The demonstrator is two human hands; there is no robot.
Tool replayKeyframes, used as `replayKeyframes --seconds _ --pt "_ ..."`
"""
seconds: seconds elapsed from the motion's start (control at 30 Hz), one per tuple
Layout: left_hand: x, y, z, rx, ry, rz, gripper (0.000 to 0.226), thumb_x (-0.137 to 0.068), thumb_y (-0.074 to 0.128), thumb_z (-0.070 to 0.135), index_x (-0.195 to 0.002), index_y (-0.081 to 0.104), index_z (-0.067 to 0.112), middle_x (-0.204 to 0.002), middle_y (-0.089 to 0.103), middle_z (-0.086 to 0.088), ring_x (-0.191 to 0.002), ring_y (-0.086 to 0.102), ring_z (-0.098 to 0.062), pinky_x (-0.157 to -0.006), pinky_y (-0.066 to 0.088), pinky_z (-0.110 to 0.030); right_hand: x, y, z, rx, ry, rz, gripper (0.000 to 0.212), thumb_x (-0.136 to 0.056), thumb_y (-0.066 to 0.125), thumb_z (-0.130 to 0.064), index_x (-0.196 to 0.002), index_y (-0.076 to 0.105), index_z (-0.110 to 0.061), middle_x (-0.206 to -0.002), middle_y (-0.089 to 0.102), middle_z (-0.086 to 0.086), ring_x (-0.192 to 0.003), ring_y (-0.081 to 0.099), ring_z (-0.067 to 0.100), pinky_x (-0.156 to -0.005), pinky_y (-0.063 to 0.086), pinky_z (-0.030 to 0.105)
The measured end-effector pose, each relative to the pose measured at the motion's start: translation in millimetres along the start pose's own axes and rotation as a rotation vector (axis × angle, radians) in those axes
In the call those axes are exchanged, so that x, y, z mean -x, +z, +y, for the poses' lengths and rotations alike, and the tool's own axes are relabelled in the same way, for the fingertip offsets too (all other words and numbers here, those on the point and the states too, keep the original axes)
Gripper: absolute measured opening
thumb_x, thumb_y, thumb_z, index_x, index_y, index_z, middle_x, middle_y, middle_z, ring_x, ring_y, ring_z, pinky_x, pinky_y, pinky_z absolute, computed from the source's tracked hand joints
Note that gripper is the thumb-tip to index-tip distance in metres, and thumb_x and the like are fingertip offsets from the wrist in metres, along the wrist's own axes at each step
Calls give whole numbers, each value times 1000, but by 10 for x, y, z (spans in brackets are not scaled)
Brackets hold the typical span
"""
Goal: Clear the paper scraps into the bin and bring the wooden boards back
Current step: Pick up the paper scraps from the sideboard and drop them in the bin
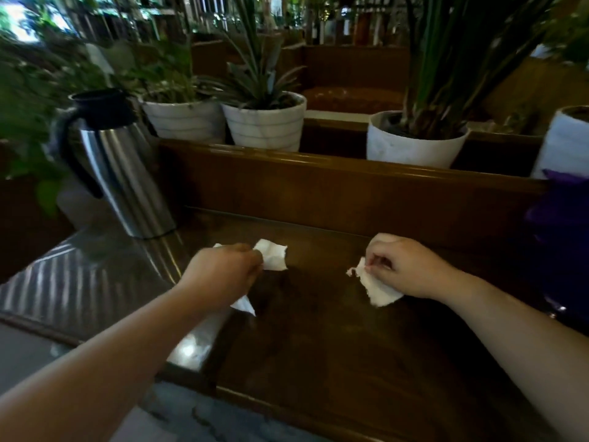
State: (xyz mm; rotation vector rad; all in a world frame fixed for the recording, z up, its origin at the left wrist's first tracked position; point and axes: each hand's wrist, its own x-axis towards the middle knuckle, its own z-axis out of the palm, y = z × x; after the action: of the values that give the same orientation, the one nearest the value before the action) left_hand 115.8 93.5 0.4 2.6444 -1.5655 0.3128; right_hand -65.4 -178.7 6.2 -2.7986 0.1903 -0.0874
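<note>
A steel thermal jug [114, 167] with a black lid and handle stands at ten o'clock on the dark wooden surface [334, 339]. Behind a raised wooden ledge [318, 173], two ribbed white plant pots [186, 121] [266, 124] sit touching at twelve o'clock, with a plain white pot [411, 146] at one o'clock. A purple object [561, 218] sits at three o'clock.

Your left hand [223, 275] hides the middle of its paper scrap [272, 258], so you cannot tell whether it is one piece or several. The purple thing [561, 237] is cut off at the right edge. The far plants [38, 74] are blurred.
</note>
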Motion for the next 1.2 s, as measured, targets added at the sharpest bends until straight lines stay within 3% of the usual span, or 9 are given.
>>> replayKeyframes --seconds 0.17,0.27,0.4,0.63,0.87,1.0,1.2 --pt "-20 54 -672 -35 -202 5 25 -93 41 40 -95 62 27 -80 52 10 -66 53 -11 -52 45 -29 -424 125 -382 37 -104 -5 5 -92 59 -29 -89 63 -30 -96 57 -13 -89 52 1 -78 48 28" --pt "-63 157 -887 -6 -254 -9 26 -94 41 39 -100 63 27 -85 57 7 -71 57 -12 -56 50 -30 -670 173 -560 72 -137 11 11 -92 57 -32 -94 66 -27 -91 58 -15 -88 51 3 -74 46 25" --pt "-126 360 -865 17 -295 -58 26 -92 43 41 -104 61 27 -93 59 5 -71 55 -10 -53 45 -25 -905 209 -704 99 -156 36 11 -92 56 -34 -93 65 -28 -90 60 -15 -87 52 3 -72 46 26" --pt "-127 497 -824 46 -257 -139 46 -80 47 65 -114 56 35 -107 54 4 -85 56 -17 -56 43 -30 -1313 284 -864 141 -161 57 11 -93 53 -34 -92 63 -28 -90 58 -13 -84 50 4 -66 44 25" --pt "-37 424 -831 51 -151 -30 29 -93 43 43 -113 59 30 -98 56 3 -84 57 -18 -53 38 -27 -1615 501 -1040 187 -169 -27 14 -92 54 -36 -97 62 -26 -95 59 -9 -91 54 10 -67 47 29" --pt "37 379 -921 92 -145 -5 29 -93 42 42 -112 59 28 -102 61 3 -82 60 -16 -58 47 -27 -1682 603 -1082 243 -94 -179 39 -82 62 -49 -115 59 -28 -107 53 -8 -97 50 11 -69 46 31" --pt "106 268 -993 138 -90 37 27 -91 44 43 -112 57 31 -90 57 10 -69 53 -9 -48 34 -20 -1598 652 -1162 220 -32 -142 4 -91 56 -32 -89 58 -29 -88 55 -5 -76 52 12 -60 46 32"
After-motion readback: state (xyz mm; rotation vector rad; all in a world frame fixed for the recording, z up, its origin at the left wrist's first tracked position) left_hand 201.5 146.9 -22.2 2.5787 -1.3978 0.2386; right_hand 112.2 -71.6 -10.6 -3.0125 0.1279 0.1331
